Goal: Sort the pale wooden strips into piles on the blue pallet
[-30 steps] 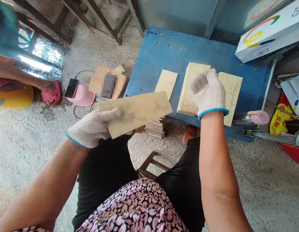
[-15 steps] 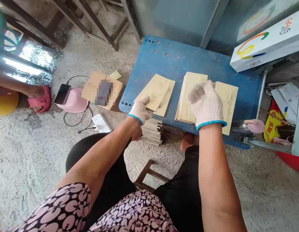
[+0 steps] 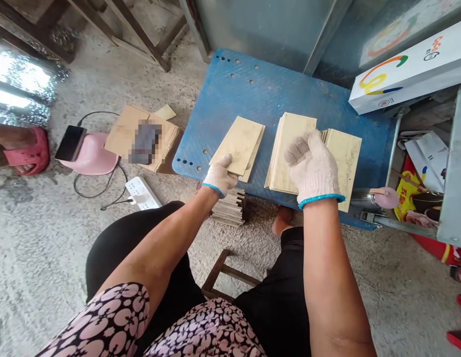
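Note:
My left hand [image 3: 220,176], in a white knit glove, grips the near end of a thin pale wooden sheet [image 3: 237,144] that lies on another sheet on the blue table [image 3: 252,94]. To the right, my gloved right hand [image 3: 312,166] rests on a thick stack of the same sheets [image 3: 286,151], fingers curled over its top. A second part of that stack [image 3: 344,153] fans out to the right of the hand. Below the table edge, a small pile of sheets [image 3: 230,208] sits on the floor between my knees.
A white printed box [image 3: 409,69] lies at the table's far right. Left on the concrete floor are cardboard [image 3: 126,129], a pink stool with a phone [image 3: 85,153] and a power strip [image 3: 143,193]. Another person's foot in a red sandal [image 3: 25,153] is at the far left. A wooden stool [image 3: 223,272] is under me.
My left hand carried the sheet from in front of my lap onto the single sheet on the table. My right hand stayed on the big stack.

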The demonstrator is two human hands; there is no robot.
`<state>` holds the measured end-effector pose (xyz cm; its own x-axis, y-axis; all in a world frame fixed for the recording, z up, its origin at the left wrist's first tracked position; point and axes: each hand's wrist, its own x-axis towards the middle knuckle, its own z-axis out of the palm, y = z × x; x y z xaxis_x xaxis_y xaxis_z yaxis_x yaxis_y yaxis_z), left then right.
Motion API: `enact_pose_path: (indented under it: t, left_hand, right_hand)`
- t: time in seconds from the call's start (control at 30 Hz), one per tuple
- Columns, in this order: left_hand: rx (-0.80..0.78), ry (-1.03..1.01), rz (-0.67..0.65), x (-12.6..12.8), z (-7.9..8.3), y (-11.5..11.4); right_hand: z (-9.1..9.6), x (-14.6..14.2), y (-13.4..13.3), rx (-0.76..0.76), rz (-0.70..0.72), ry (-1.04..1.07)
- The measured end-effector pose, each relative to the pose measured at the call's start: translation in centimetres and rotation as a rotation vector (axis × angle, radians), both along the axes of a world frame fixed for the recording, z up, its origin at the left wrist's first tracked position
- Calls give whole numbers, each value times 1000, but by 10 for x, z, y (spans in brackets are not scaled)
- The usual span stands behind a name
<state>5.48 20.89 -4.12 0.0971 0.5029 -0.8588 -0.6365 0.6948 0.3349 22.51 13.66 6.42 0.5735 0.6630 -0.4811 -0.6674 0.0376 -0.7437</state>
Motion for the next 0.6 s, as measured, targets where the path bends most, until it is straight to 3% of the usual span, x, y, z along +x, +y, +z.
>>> enact_pose_path:
  t: [0.47,0.6]
  left_hand:
    - [-31,7,-55,-1,-19,0]
    - [69,139,-270,-5,-26,-8]
  right_hand:
    - [0,0,1,-33,-9,1]
    - [-3,1,0,-20,0,-14]
